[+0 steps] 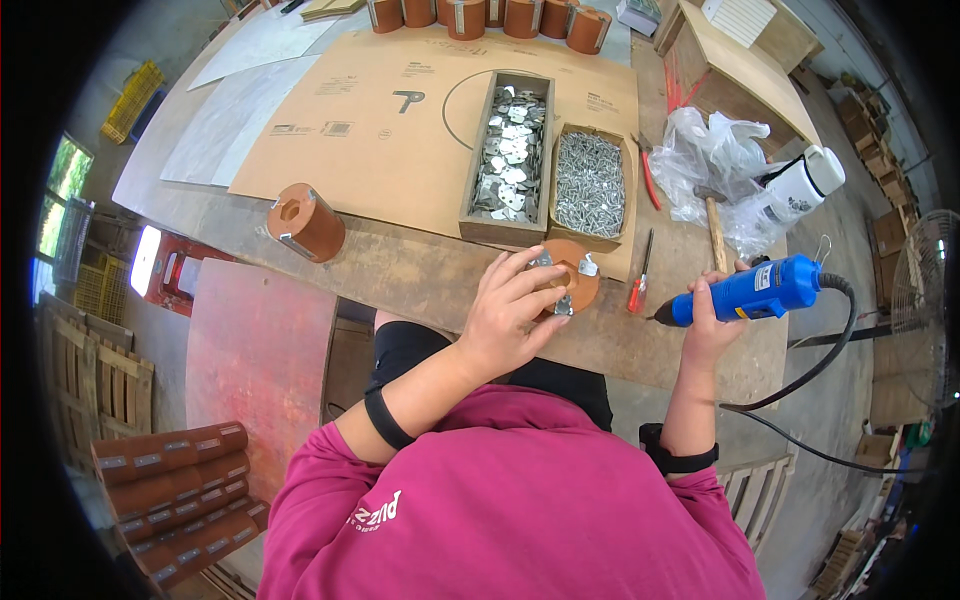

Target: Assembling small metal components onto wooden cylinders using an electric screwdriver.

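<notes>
My left hand (pixel 508 308) lies over a reddish-brown cylinder (pixel 584 292) at the table's near edge, fingers curved across its top. That end face has a central hole, partly covered by my fingers, and small metal plates around its rim. My right hand (pixel 706 318) is wrapped around a blue corded power screwdriver (pixel 752 292), its dark tip pointing left, apart from the cylinder. Between the two lies a hand screwdriver (pixel 640 284) with a red handle. Beyond my left hand are a long box of metal plates (pixel 549 112) and a carton of screws (pixel 589 180).
Another brown cylinder (pixel 318 228) sits at the left on the table, and several stand at the back (pixel 468 20). A hammer (pixel 716 234), red-handled pliers (pixel 652 180), plastic bags (pixel 692 160) and a white bottle (pixel 806 184) lie at the right. The screwdriver's black cord (pixel 838 345) loops down right.
</notes>
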Action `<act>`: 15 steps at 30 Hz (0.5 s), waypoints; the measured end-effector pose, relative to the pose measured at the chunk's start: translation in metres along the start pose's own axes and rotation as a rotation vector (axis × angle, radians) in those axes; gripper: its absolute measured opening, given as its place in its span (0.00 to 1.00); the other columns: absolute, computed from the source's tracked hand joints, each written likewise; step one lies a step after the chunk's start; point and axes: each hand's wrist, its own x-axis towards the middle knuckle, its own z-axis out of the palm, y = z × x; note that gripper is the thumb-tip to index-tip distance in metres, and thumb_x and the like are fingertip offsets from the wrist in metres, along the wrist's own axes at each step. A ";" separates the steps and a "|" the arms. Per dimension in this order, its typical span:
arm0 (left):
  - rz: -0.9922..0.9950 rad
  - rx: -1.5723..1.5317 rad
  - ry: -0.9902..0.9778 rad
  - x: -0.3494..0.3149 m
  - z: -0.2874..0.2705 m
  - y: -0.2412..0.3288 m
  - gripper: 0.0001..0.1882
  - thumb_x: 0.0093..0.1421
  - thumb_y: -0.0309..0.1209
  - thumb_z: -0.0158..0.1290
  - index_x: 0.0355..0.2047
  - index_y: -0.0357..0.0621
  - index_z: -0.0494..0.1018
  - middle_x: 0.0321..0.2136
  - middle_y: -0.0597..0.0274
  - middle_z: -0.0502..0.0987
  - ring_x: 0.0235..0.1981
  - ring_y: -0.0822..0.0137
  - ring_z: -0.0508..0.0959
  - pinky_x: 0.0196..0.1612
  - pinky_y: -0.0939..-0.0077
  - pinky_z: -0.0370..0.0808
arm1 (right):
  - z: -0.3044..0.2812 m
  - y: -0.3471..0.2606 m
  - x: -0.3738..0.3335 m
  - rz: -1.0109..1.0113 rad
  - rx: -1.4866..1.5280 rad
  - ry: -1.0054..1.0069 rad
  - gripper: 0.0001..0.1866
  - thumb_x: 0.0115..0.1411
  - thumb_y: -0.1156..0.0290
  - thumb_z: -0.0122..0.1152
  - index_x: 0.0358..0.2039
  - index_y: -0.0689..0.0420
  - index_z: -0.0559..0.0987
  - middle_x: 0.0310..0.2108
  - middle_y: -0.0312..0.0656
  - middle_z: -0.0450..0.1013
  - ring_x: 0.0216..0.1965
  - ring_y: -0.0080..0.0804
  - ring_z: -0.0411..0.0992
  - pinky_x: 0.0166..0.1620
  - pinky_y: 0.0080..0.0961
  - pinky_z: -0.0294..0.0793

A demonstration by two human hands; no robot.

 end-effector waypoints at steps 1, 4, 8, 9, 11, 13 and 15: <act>0.000 -0.001 0.000 0.000 0.000 0.000 0.16 0.38 0.28 0.60 0.31 0.42 0.73 0.40 0.60 0.72 0.49 0.53 0.65 0.50 0.58 0.60 | 0.000 0.000 0.000 0.000 -0.001 0.000 0.28 0.47 0.80 0.55 0.49 0.63 0.56 0.26 0.39 0.66 0.27 0.26 0.68 0.36 0.23 0.68; -0.002 0.004 0.004 -0.001 -0.001 0.000 0.16 0.38 0.27 0.60 0.30 0.42 0.73 0.40 0.60 0.72 0.49 0.52 0.65 0.50 0.58 0.60 | 0.000 0.004 0.000 -0.018 -0.010 -0.002 0.28 0.47 0.81 0.55 0.49 0.63 0.56 0.26 0.39 0.66 0.27 0.26 0.68 0.36 0.24 0.69; -0.006 0.016 0.002 -0.001 -0.002 -0.001 0.16 0.37 0.27 0.60 0.31 0.42 0.73 0.40 0.60 0.72 0.49 0.53 0.66 0.50 0.59 0.60 | 0.002 0.007 0.000 -0.036 0.013 0.020 0.28 0.45 0.82 0.56 0.48 0.63 0.58 0.27 0.38 0.66 0.29 0.24 0.67 0.37 0.22 0.68; -0.005 0.025 -0.006 0.000 -0.003 -0.002 0.17 0.37 0.27 0.60 0.32 0.42 0.72 0.40 0.59 0.72 0.49 0.53 0.65 0.50 0.59 0.60 | 0.003 0.007 0.001 -0.023 0.044 0.031 0.29 0.43 0.83 0.57 0.47 0.63 0.59 0.28 0.38 0.66 0.30 0.22 0.66 0.38 0.21 0.66; -0.021 0.009 -0.005 0.005 -0.004 -0.001 0.18 0.38 0.28 0.60 0.33 0.41 0.72 0.41 0.57 0.71 0.49 0.52 0.65 0.50 0.60 0.60 | 0.003 0.007 0.002 -0.033 0.033 0.017 0.29 0.45 0.82 0.56 0.48 0.63 0.58 0.27 0.38 0.66 0.29 0.24 0.67 0.38 0.23 0.67; -0.024 -0.013 -0.011 0.016 -0.006 0.001 0.18 0.39 0.28 0.59 0.34 0.41 0.71 0.41 0.56 0.70 0.48 0.52 0.65 0.50 0.61 0.60 | 0.000 0.006 0.003 -0.046 0.019 0.019 0.29 0.47 0.80 0.55 0.49 0.63 0.56 0.27 0.39 0.67 0.27 0.26 0.69 0.37 0.24 0.68; -0.013 -0.059 0.082 0.040 -0.006 0.004 0.18 0.43 0.30 0.58 0.36 0.40 0.70 0.41 0.54 0.69 0.47 0.53 0.66 0.49 0.63 0.61 | -0.003 0.002 0.005 -0.004 0.003 0.031 0.28 0.47 0.80 0.56 0.49 0.63 0.57 0.27 0.38 0.67 0.28 0.26 0.68 0.37 0.23 0.68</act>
